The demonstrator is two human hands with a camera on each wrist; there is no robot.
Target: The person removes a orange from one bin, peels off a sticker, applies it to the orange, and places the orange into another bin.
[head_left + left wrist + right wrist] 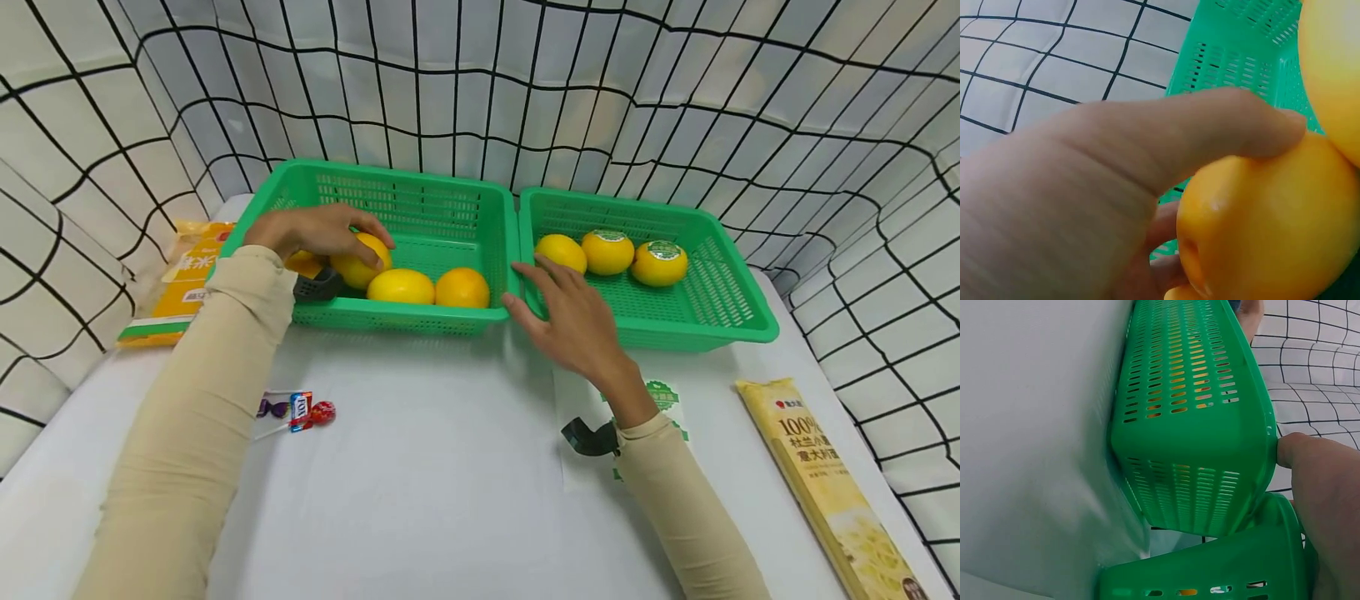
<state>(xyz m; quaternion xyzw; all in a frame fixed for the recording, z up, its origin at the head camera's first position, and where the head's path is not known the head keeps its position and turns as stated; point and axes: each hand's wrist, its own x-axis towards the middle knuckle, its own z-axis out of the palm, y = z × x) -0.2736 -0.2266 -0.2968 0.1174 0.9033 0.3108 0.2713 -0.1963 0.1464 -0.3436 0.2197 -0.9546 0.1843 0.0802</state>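
Observation:
Two green baskets stand side by side on the white table. In the left basket [420,196] lie several yellow-orange fruits. My left hand [318,232] reaches in and grips one fruit [363,262] from above; in the left wrist view my thumb [1166,144] presses on that fruit [1266,231]. The right basket [738,287] holds three fruits [607,252], two with green stickers. My right hand [570,317] lies open and flat on the right basket's front-left corner. In the right wrist view its thumb [1319,487] touches the left basket's rim [1269,434].
A yellow food packet [180,283] lies left of the baskets. Lollipops [296,410] lie near my left forearm. A long pasta packet [832,483] lies at the right, a white-green bag [663,396] under my right wrist. Grid-patterned cloth [675,100] walls the table.

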